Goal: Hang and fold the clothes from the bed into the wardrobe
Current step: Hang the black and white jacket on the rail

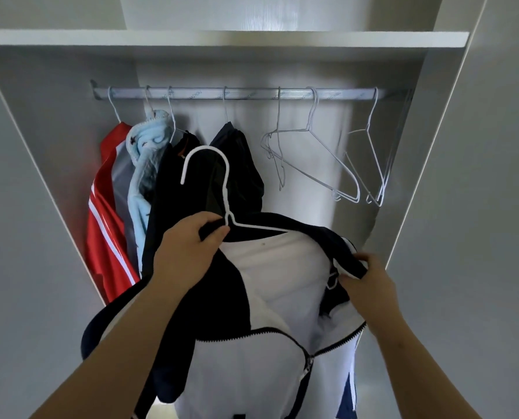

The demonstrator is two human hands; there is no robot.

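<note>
L hand (188, 252) clamped on neck of white wire hanger (227, 192) plus collar, steadying it, hook up. R hand (367, 282) pinches shoulder edge of navy-white zip jacket (267, 297), prob. to seat it over the hanger's end. Jacket at lower centre of frame, in front of wardrobe, not yet on rail (246, 93). Gap left of empty hangers (321, 152), upper centre: likely slot.

Jacket (270, 282) before rail (240, 93)
</note>
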